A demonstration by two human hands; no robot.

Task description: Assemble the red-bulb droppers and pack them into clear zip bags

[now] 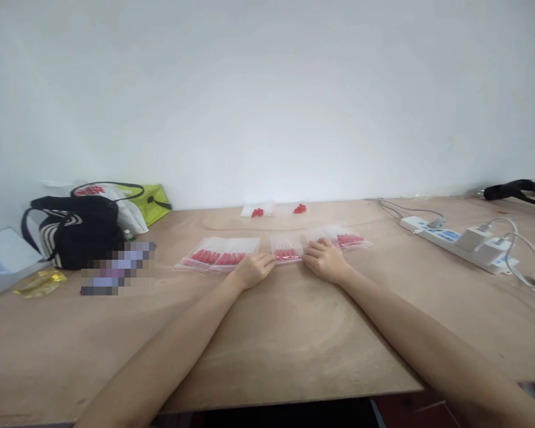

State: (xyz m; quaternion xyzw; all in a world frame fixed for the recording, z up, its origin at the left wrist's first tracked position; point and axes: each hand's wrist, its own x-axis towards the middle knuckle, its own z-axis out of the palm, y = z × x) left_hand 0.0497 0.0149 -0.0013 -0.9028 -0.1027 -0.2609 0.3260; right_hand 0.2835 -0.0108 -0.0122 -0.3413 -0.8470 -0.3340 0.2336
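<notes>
A small clear bag (286,249) with several red-ended pieces lies flat on the wooden table between my hands. My left hand (255,270) pinches its lower left corner. At its lower right edge is my right hand (323,259), its fingers curled together. Left of my left hand lies a spread of overlapping clear bags (218,254) with red pieces in rows. Beyond my right hand more such bags (351,239) overlap, partly covered by the hand.
Near the wall lie two small red clusters (257,212) (299,208), the left on a clear bag. A black bag (82,232), green bag (154,205) and yellow wrapper (42,282) are left. A power strip (459,242) with cables is right.
</notes>
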